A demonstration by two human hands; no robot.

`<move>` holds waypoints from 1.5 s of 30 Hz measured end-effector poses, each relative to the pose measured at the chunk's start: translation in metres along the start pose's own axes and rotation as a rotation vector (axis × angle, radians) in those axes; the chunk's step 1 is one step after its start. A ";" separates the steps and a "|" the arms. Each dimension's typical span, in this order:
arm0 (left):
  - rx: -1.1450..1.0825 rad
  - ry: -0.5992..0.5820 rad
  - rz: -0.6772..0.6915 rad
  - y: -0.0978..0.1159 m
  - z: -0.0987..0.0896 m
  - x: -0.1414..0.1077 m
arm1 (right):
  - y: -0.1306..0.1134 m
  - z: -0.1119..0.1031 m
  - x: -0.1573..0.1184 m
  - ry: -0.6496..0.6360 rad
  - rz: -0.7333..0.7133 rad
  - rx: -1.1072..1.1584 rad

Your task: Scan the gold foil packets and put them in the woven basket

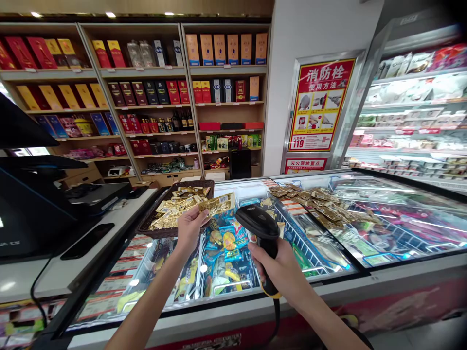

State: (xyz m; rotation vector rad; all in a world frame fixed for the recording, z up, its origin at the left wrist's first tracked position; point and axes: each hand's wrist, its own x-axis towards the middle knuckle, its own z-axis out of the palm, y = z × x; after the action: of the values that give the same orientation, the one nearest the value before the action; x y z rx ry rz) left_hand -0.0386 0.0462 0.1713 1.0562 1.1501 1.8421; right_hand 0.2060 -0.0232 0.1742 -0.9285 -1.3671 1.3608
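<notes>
A shiny gold foil packet [222,203] is pinched in the left hand [191,224] above a white-edged, glass-topped chest freezer [383,282], beside a dark brown woven basket [156,232] of similar packets [175,210]. A black-and-yellow handheld barcode scanner [258,221] is gripped in the right hand [279,265]; the hands are held apart.

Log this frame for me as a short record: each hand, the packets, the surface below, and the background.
Left hand: pinching one gold packet, barcode showing
Right hand: gripping a black handheld scanner
Basket: woven, brown, holding more gold packets
Loose packets: gold, spread on the glass top, right of the scanner
Surface: chest freezer, wrapped goods visible through the glass
Background: shelves of boxes and bottles; red poster
</notes>
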 end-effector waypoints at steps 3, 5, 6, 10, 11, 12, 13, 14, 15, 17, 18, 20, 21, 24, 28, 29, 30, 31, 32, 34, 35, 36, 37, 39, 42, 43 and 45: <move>-0.032 0.006 0.006 0.000 -0.006 0.001 | -0.002 0.004 0.001 -0.027 0.000 0.012; -0.051 0.015 0.005 0.001 -0.008 0.002 | -0.003 0.006 0.002 -0.049 0.003 0.030; -0.056 0.020 0.001 0.002 -0.009 0.003 | -0.003 0.007 0.002 -0.060 0.007 0.034; -0.056 0.023 -0.044 0.003 -0.010 0.001 | 0.001 0.007 -0.002 -0.067 0.031 0.017; -0.049 0.015 -0.082 0.002 -0.012 -0.002 | 0.003 0.007 -0.004 -0.062 0.041 0.014; -0.040 0.007 -0.136 -0.001 -0.013 -0.006 | 0.006 0.005 -0.007 -0.057 0.051 0.014; -0.028 -0.006 -0.206 -0.004 -0.016 -0.013 | 0.008 0.003 -0.011 -0.051 0.064 0.014; -0.013 -0.027 -0.282 -0.007 -0.020 -0.021 | 0.011 0.000 -0.015 -0.042 0.080 0.008; 0.007 -0.057 -0.364 -0.011 -0.025 -0.031 | 0.013 -0.004 -0.019 -0.030 0.094 -0.007; 0.076 -0.148 -0.531 -0.019 -0.038 -0.053 | 0.014 -0.017 -0.026 -0.001 0.106 -0.063; 0.122 -0.202 -0.614 -0.022 -0.046 -0.062 | 0.013 -0.024 -0.029 0.021 0.101 -0.106; 0.200 -0.326 -0.755 -0.024 -0.059 -0.070 | 0.009 -0.040 -0.032 0.073 0.079 -0.190; 0.225 -0.384 -0.802 -0.022 -0.064 -0.067 | 0.006 -0.048 -0.033 0.098 0.073 -0.219; 0.226 -0.394 -0.771 -0.005 -0.067 -0.022 | 0.000 -0.065 -0.033 0.140 0.095 -0.234; 0.081 0.130 -0.422 0.013 -0.047 0.056 | 0.000 -0.077 -0.035 0.126 0.096 -0.215; 0.070 0.150 -0.391 0.011 -0.039 0.065 | 0.002 -0.079 -0.036 0.118 0.094 -0.233; 0.065 0.138 -0.392 0.005 -0.031 0.067 | 0.003 -0.081 -0.036 0.108 0.095 -0.257; 0.067 0.092 -0.421 -0.004 -0.023 0.063 | 0.004 -0.083 -0.037 0.099 0.096 -0.286; 0.074 0.039 -0.463 -0.015 -0.016 0.054 | 0.005 -0.084 -0.038 0.098 0.093 -0.314; 0.097 -0.131 -0.547 -0.042 -0.003 0.028 | 0.006 -0.085 -0.039 0.106 0.074 -0.352; 0.100 -0.196 -0.567 -0.054 0.002 0.015 | 0.005 -0.084 -0.040 0.122 0.056 -0.352; 0.105 -0.253 -0.589 -0.064 0.008 0.003 | 0.005 -0.082 -0.040 0.142 0.039 -0.339; 0.109 -0.303 -0.604 -0.073 0.013 -0.007 | 0.005 -0.080 -0.041 0.167 0.026 -0.315; 0.124 -0.361 -0.626 -0.084 0.023 -0.019 | 0.005 -0.076 -0.041 0.204 0.028 -0.257; 0.162 -0.410 -0.589 -0.095 0.039 -0.021 | 0.006 -0.072 -0.042 0.206 0.059 -0.179; 0.174 -0.415 -0.559 -0.099 0.045 -0.020 | 0.006 -0.072 -0.042 0.202 0.066 -0.147; 0.210 -0.421 -0.479 -0.110 0.061 -0.014 | 0.007 -0.075 -0.041 0.209 0.070 -0.078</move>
State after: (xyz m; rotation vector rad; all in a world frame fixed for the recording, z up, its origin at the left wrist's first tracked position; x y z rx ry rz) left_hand 0.0376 0.0937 0.0819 1.1002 1.2202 1.0861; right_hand 0.2875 -0.0425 0.1565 -1.1467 -1.2447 1.2312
